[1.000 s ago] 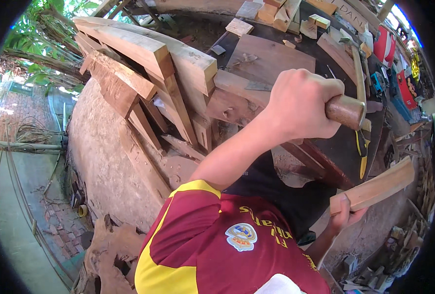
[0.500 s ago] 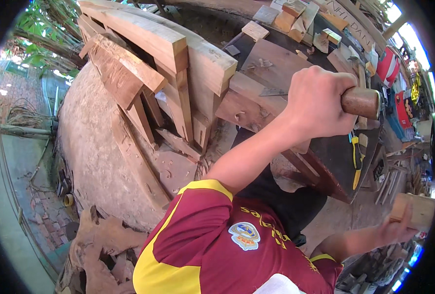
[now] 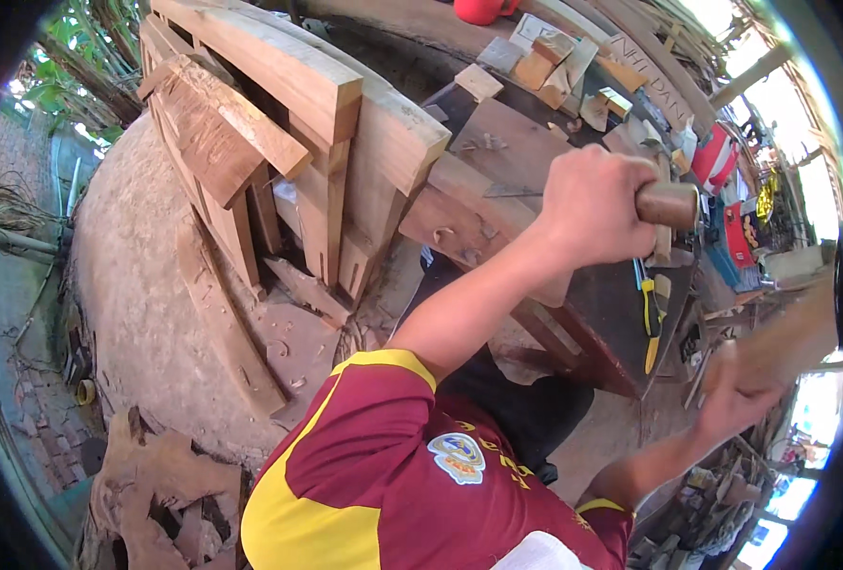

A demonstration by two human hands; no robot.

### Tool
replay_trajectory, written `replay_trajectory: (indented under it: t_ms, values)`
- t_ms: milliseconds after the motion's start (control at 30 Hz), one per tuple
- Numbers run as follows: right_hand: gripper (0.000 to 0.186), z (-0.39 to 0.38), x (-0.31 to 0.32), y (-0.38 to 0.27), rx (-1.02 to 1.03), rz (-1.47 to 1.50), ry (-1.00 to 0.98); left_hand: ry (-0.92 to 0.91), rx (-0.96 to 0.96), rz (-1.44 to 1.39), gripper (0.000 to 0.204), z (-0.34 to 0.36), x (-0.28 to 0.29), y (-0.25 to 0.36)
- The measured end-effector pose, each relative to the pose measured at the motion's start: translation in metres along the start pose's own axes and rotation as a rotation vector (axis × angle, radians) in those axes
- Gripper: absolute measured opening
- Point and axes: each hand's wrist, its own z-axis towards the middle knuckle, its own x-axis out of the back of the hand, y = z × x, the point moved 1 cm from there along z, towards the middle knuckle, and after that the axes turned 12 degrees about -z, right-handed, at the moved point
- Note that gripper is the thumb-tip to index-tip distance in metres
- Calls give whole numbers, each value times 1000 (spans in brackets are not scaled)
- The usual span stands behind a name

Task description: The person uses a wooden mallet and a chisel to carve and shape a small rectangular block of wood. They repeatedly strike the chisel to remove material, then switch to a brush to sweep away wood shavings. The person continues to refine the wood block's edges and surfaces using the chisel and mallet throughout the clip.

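Pale timbers (image 3: 269, 71), the largest pieces, stand stacked at the left of a dark tabletop (image 3: 597, 309). Well apart from them, near the right edge of the view, is the wooden block (image 3: 790, 334), tan, long and straight-sided, its grain smeared by motion blur and its far end rising into the dark rim. The right hand (image 3: 740, 394) is clasped around the block's lower end. Smaller is the smooth brown handle (image 3: 664, 203), a thick cylinder above the tabletop, clamped in the closed left hand (image 3: 593, 204), its butt pointing right; what lies beyond the fist is hidden. The hands are apart. Compared with half a second ago, the block sits higher and slants more steeply, while the left hand keeps its grip on the handle.
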Motion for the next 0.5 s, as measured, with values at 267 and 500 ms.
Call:
replay_trajectory:
  t_ms: [267,500]
  values:
    - [80,-50,-57,-44,124,51,-279,-22,22,53,20,-3,-1,-2]
    - [77,-23,-17,2,-445,584,241,-68,2,70,18,-6,-7,-2]
